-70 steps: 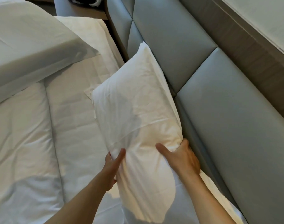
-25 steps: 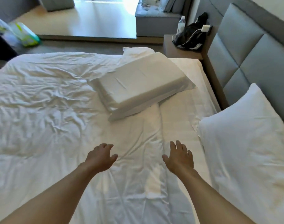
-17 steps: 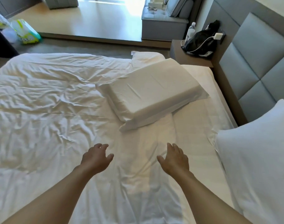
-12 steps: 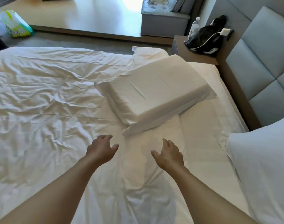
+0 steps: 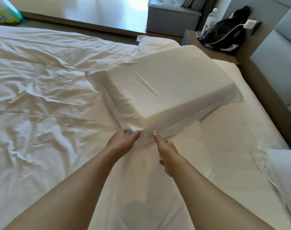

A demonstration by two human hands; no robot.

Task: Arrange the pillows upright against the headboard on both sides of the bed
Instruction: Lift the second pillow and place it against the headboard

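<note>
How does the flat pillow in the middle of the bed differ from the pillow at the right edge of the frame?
The flat pillow lies on the mattress, clear of the headboard; the right pillow is cut off by the frame, so its lean cannot be judged. The flat pillow looks boxy with sharp edges; the right pillow looks softer and rounder. Both hands, left hand and right hand, are at the flat pillow's near corner; nothing touches the right pillow. Both are white.

Right of the right hand (image 5: 166, 151), a pillow (image 5: 284, 176) is cut by the frame's edge. The left hand (image 5: 120, 142) has its fingertips buried in cloth at the block pillow (image 5: 166, 90) corner. Far beyond both hands, a bag (image 5: 224, 37) hides the nightstand (image 5: 190, 36) top.
</note>
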